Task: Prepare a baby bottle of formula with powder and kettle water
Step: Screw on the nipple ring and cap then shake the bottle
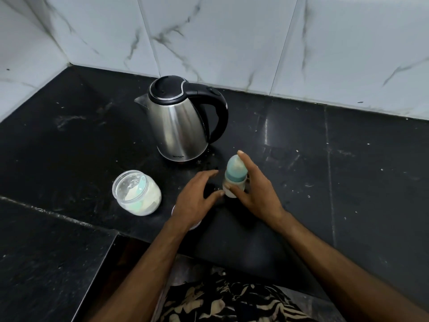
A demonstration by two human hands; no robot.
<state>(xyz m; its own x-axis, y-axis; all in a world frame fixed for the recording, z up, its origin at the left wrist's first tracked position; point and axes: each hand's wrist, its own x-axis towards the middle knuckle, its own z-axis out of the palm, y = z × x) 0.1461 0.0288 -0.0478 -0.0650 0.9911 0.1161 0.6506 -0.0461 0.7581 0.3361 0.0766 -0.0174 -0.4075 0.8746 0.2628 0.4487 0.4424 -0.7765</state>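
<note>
Honestly, the capped bottle could topple: right hand grips it loosely, left hand hovers with fingers spread beside it.

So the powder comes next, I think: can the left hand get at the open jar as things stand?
Probably yes. The left hand holds nothing, and the powder jar stands just to its left on the counter, mouth open, with nothing between them.

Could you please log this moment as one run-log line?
right hand holds capped baby bottle | left hand open beside it | kettle shut | powder jar open
</note>
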